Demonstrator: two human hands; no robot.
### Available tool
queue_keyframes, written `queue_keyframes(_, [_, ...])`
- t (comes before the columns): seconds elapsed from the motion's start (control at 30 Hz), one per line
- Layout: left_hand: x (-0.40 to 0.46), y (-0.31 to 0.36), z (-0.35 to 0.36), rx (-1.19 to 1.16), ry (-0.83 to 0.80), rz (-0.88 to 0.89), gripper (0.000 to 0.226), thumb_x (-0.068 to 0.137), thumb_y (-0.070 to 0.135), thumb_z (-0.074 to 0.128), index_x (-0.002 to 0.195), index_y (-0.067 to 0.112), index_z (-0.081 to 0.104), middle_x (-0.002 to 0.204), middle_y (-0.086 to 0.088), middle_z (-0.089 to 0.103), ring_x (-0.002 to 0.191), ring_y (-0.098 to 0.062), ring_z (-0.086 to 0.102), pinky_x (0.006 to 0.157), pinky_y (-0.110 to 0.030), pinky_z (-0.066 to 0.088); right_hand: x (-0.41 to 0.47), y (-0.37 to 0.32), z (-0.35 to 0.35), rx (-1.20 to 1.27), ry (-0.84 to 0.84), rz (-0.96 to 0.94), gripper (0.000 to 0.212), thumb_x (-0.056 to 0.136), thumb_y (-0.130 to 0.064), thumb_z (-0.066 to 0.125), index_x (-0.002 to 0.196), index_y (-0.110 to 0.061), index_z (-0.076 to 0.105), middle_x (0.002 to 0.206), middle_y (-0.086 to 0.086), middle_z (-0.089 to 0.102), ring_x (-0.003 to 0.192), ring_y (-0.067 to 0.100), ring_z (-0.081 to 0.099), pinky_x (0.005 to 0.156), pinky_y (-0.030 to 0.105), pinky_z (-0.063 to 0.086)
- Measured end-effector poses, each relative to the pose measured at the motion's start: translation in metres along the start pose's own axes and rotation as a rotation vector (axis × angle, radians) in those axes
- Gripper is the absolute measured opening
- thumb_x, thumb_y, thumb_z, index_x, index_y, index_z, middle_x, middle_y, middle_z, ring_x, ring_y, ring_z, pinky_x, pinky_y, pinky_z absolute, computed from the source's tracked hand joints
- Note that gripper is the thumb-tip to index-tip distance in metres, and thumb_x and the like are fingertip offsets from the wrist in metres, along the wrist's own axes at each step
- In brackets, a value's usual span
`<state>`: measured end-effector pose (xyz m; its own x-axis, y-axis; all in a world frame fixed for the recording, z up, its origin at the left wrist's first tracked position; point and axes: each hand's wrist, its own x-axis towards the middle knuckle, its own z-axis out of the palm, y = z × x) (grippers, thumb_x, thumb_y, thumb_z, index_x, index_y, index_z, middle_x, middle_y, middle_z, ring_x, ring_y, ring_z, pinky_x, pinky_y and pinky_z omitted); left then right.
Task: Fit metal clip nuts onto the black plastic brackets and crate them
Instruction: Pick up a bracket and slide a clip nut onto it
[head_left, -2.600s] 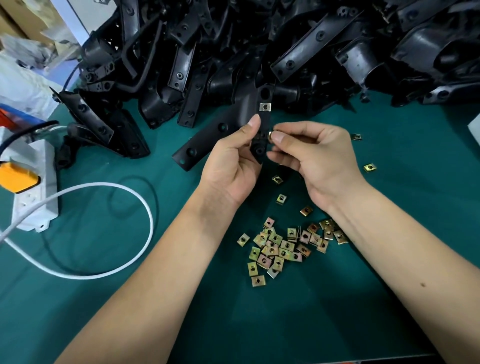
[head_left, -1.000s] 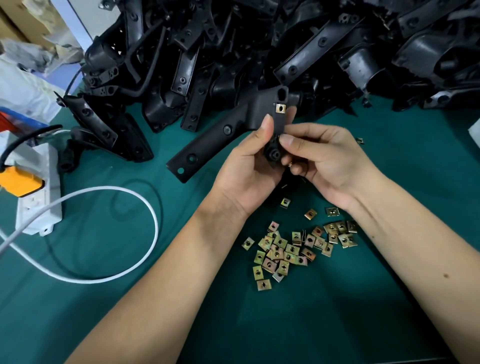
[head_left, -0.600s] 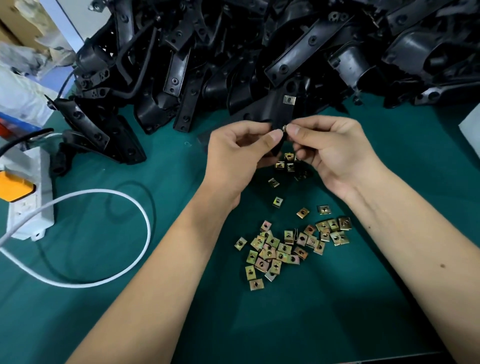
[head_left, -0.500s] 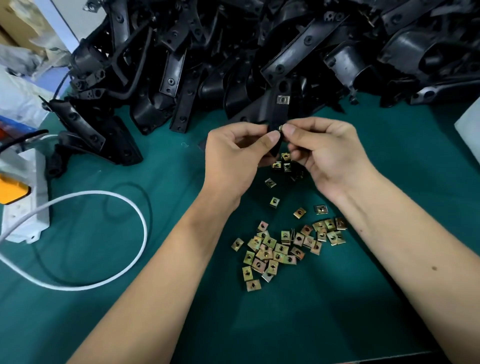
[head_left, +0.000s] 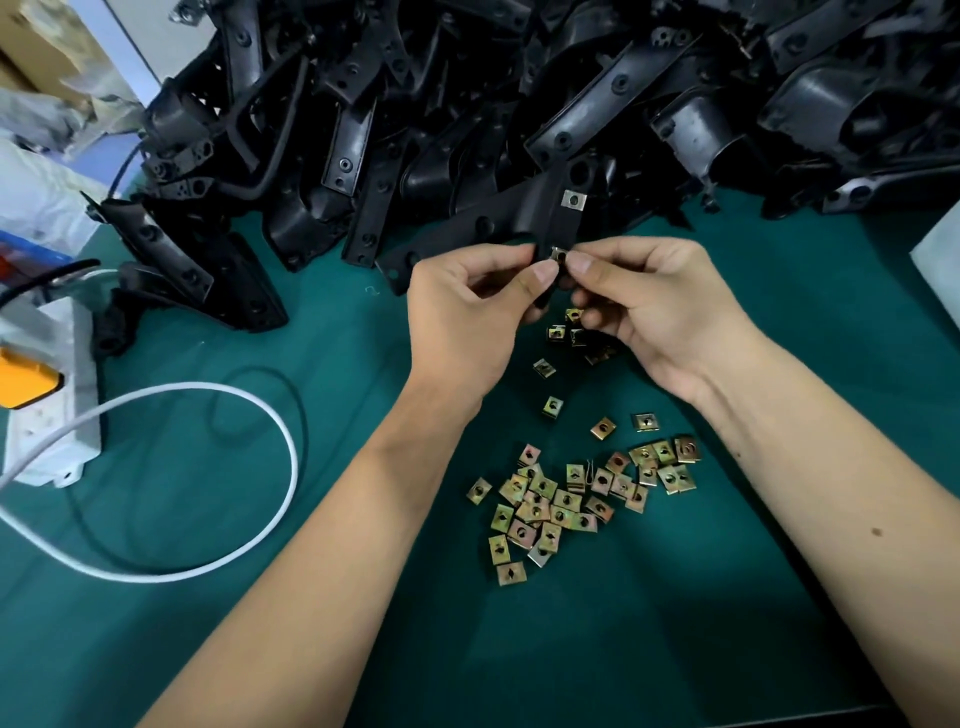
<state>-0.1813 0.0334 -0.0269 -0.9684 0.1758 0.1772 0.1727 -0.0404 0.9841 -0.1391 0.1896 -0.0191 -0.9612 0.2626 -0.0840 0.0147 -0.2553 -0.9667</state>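
The left hand (head_left: 462, 312) holds a long black plastic bracket (head_left: 558, 221) above the green surface (head_left: 311, 649), near its middle; one silver metal clip nut (head_left: 573, 199) already sits on it. The right hand's (head_left: 660, 306) grip pinches a second clip nut (head_left: 559, 254) onto its edge. Judging by the far heap of black brackets (head_left: 467, 104) and the near scatter of brass-coloured clip nuts (head_left: 571, 499), most work remains; no crate shows.

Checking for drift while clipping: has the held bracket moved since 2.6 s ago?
Yes. Judged against the loose nuts, the bracket has shifted away from them, its long arm now nearer the black heap.
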Motion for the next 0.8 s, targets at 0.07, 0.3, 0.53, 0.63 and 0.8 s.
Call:
queue_keyframes(0.07, [0.0, -0.001, -0.001, -0.002, -0.005, 0.001, 0.016, 0.086, 0.007, 0.083, 0.089, 0.022, 0.077, 0.078, 0.0, 0.079, 0.064, -0.012, 0.071, 0.064, -0.022, 0.058, 0.0, -0.001, -0.001, -0.047, -0.022, -0.016, 0.008, 0.094, -0.001, 0.069, 0.093, -0.004, 0.076, 0.073, 0.004, 0.071, 0.061, 0.009, 0.06, 0.053, 0.019, 0.051])
queue_keyframes(0.3, [-0.001, -0.005, -0.001, 0.036, -0.045, -0.004, 0.016, 0.083, 0.007, 0.086, 0.086, 0.02, 0.077, 0.075, 0.002, 0.078, 0.063, -0.009, 0.07, 0.061, -0.021, 0.056, -0.001, 0.006, 0.0, -0.097, -0.026, -0.04, 0.011, 0.097, -0.001, 0.066, 0.088, -0.003, 0.073, 0.068, 0.007, 0.062, 0.056, 0.013, 0.051, 0.049, 0.02, 0.045])
queue_keyframes(0.53, [0.003, -0.008, -0.002, 0.149, -0.018, 0.006, 0.023, 0.08, 0.012, 0.089, 0.1, 0.006, 0.079, 0.079, -0.002, 0.078, 0.062, -0.01, 0.071, 0.059, -0.021, 0.055, 0.001, 0.007, -0.001, -0.19, -0.017, -0.104, 0.013, 0.097, -0.001, 0.067, 0.087, -0.004, 0.074, 0.066, 0.005, 0.062, 0.058, 0.017, 0.049, 0.049, 0.023, 0.042])
queue_keyframes(0.63, [0.003, -0.003, 0.0, 0.177, -0.02, 0.003, 0.024, 0.081, 0.014, 0.089, 0.101, 0.007, 0.079, 0.08, -0.002, 0.078, 0.067, -0.011, 0.073, 0.062, -0.022, 0.058, -0.002, 0.003, -0.002, -0.272, 0.007, -0.146, 0.012, 0.096, -0.004, 0.069, 0.087, -0.007, 0.075, 0.073, 0.012, 0.065, 0.065, 0.021, 0.055, 0.052, 0.027, 0.046])
queue_keyframes(0.8, [-0.008, 0.018, 0.02, 0.27, -0.084, 0.103, 0.015, 0.082, 0.014, 0.088, 0.094, 0.019, 0.079, 0.081, 0.005, 0.078, 0.079, -0.011, 0.075, 0.077, -0.033, 0.063, -0.022, -0.012, -0.015, -0.182, 0.142, -0.214, 0.03, 0.089, -0.001, 0.077, 0.115, -0.013, 0.069, 0.088, 0.015, 0.077, 0.074, 0.023, 0.067, 0.063, 0.029, 0.054])
